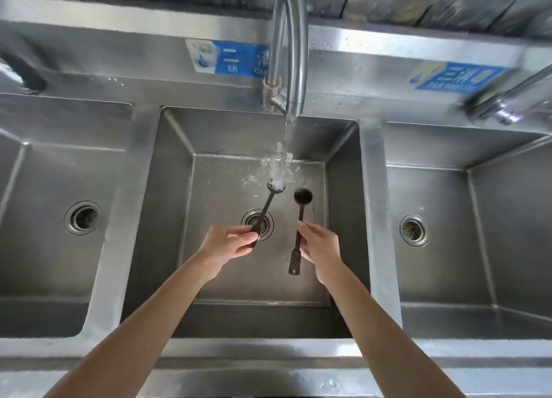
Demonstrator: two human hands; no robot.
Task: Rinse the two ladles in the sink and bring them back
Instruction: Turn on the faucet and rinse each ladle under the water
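Observation:
Both hands are over the middle steel sink basin, each holding a small dark ladle. My left hand grips the handle of the left ladle, whose bowl sits directly under the running water and splashes. My right hand pinches the handle of the right ladle at mid-length. Its bowl points away from me, just right of the stream and outside it, and its perforated handle end hangs toward me. Water pours from the curved faucet above the basin.
The middle drain lies beneath the left ladle. Further basins flank it, the left basin and the right basin, each with a drain. A second tap juts in at the right. Blue stickers mark the backsplash. The front sink rim runs below my arms.

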